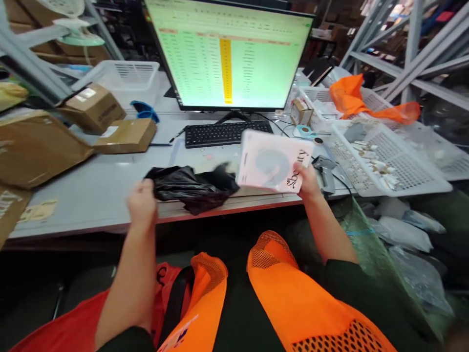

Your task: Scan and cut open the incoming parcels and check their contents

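Note:
My right hand [307, 180] grips the lower right corner of a flat pink-white box [271, 159] with black script lettering, held tilted just above the desk's front edge. My left hand [142, 200] is closed on the left end of a crumpled black plastic bag [194, 187] that lies on the grey desk [98, 190] in front of the keyboard [227, 133]. The bag's right end reaches up to the box and is blurred.
A monitor [229, 51] with a green spreadsheet stands behind the keyboard. Cardboard boxes [124, 135] lie at left. A grey barcode scanner [324, 171] and white baskets [395, 161] with small items are at right, with orange cloth [351, 95] behind. Clear bags [403, 234] sit below.

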`<act>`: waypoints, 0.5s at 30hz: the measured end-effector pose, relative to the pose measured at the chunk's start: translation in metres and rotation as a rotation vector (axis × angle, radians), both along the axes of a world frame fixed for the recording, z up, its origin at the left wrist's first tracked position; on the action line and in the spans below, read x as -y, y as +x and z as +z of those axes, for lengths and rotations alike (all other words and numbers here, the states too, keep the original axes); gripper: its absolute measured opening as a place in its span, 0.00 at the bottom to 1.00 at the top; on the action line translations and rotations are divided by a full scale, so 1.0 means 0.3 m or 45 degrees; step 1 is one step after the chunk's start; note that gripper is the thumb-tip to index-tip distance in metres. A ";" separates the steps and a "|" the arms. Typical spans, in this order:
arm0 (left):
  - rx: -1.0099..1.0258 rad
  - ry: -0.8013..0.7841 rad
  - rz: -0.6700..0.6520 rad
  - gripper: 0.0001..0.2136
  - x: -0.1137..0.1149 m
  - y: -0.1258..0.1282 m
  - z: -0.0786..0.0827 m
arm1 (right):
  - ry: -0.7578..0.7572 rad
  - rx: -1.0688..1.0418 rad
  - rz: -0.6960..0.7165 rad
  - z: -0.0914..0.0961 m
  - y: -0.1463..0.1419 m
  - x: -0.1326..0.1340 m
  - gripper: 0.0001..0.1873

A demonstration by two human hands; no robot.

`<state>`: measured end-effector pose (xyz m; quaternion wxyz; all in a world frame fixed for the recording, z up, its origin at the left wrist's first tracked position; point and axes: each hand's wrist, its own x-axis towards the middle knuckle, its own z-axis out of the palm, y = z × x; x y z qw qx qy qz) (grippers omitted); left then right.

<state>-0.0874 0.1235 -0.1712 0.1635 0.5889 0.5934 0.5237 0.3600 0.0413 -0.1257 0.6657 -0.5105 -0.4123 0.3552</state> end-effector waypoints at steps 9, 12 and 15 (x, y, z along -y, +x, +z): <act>0.581 -0.394 -1.016 0.34 -0.025 0.401 0.069 | -0.018 -0.196 0.032 -0.081 -0.151 -0.006 0.49; 0.737 -0.421 -0.945 0.34 -0.003 0.445 0.074 | -0.065 0.374 0.250 -0.092 -0.237 -0.036 0.58; 0.728 -0.350 -0.823 0.29 0.033 0.375 0.058 | -0.261 1.127 0.456 -0.136 -0.292 0.001 0.67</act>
